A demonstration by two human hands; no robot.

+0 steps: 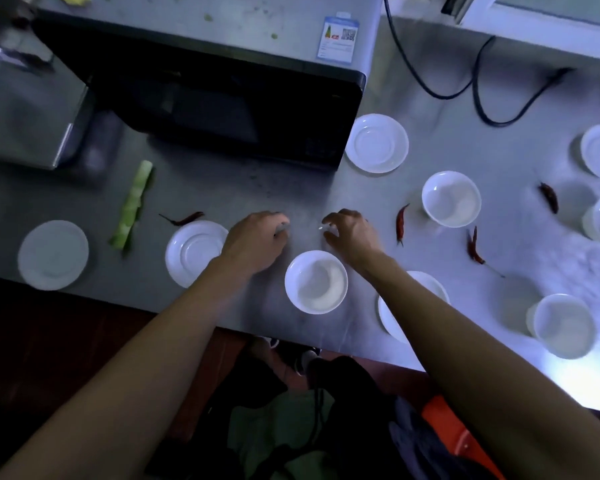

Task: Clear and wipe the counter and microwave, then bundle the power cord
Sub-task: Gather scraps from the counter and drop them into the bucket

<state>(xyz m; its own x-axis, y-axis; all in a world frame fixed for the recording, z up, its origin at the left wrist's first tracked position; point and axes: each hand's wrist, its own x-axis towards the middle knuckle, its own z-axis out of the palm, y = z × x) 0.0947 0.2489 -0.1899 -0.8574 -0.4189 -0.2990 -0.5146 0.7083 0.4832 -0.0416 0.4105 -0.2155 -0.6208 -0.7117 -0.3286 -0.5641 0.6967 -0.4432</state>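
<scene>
Bench [291, 188]: brushed steel, matt, smudged. Microwave [201, 98]: glossy black front, dull grey metal top. Bowls [316, 282]: glossy white.

Microwave [201, 98] at the back left of the table [257, 188], power cord [478, 88] looping behind it on the right. Saucer [376, 143] just beside the microwave's front right corner, bowl [451, 198] further right and nearer. Vegetable strip [132, 207] in front of the microwave on the left, between two more saucers [52, 254] [193, 252] near the front edge. Another bowl [316, 281] at front centre, just before both hands [257, 237] [350, 233]. Chillies [400, 223] [475, 247] scattered right of the hands.
</scene>
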